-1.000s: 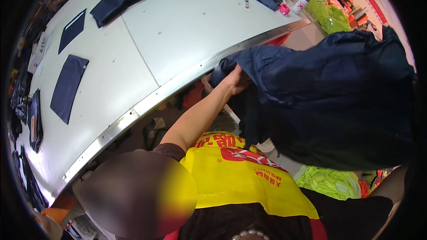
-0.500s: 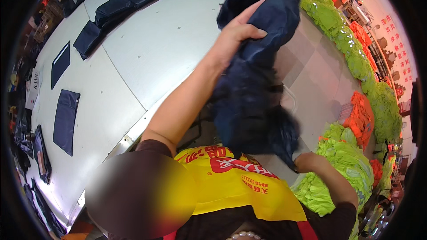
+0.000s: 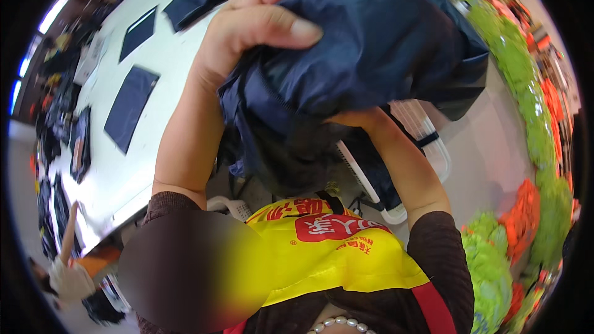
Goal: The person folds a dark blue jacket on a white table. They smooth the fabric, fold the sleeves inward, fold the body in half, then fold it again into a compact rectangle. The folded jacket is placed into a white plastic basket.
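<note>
A bunched navy-blue garment (image 3: 371, 43) of smooth, slightly shiny cloth hangs in front of my chest, raised off the table. My left hand (image 3: 253, 25) grips its upper left edge, thumb pressed on the near side and a finger stretched along the top. From below, my right hand (image 3: 359, 117) reaches into or under the folds; its fingers are hidden by the cloth. The garment's lower part sags in loose folds between my forearms.
To the left is a white table (image 3: 167, 74) with a folded navy garment (image 3: 131, 108) and a flat navy piece (image 3: 138, 33). A white plastic basket (image 3: 433, 139) stands below my right forearm. Yellow-green garments (image 3: 513, 74) and an orange pile (image 3: 521, 213) lie right. Another person (image 3: 68, 278) is far left.
The garment has come up closer and bunched together. My left hand has moved up and left with it. My right hand has moved from the garment's lower end inward beneath the folds.
</note>
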`<state>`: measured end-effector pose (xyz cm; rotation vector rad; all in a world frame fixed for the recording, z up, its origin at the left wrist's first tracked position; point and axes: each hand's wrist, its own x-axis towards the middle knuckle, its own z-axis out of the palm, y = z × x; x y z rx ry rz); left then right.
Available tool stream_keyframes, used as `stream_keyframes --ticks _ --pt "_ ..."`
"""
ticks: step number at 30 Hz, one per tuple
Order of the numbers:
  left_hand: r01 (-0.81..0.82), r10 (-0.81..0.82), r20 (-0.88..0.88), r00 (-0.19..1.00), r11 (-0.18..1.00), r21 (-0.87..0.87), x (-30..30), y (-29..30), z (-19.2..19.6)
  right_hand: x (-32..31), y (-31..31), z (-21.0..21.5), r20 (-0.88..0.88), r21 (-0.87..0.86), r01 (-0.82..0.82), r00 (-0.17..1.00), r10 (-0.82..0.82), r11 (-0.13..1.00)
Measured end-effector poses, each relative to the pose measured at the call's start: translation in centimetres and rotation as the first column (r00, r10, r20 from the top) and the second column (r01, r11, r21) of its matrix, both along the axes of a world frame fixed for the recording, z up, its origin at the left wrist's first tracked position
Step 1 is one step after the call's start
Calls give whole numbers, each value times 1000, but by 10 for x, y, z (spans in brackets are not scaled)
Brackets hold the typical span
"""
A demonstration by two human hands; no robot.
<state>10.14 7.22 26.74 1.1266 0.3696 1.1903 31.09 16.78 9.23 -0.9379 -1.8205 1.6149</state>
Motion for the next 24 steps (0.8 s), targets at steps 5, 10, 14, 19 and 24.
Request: stream_keyframes --ticks 5,10,14,19,24 --pt "-418 570 -531 627 821 388 -138 -19 -104 -59 -21 57 -446 -401 249 788 -425 882" --pt "-109 -118 -750 651 963 -247 -108 -97 -261 -77 -37 126 -552 -436 -67 808 -208 897" --pt "206 -258 -135 957 927 -314 -50 -152 -284 -65 -8 127 -320 -202 -92 947 23 975" --pt "-203 55 -836 546 977 -68 -40 -202 -269 -25 -21 131 540 516 -354 841 25 780" --pt "-561 349 -678 646 820 -112 -98 -232 -209 22 -39 149 806 90 -478 550 218 874"
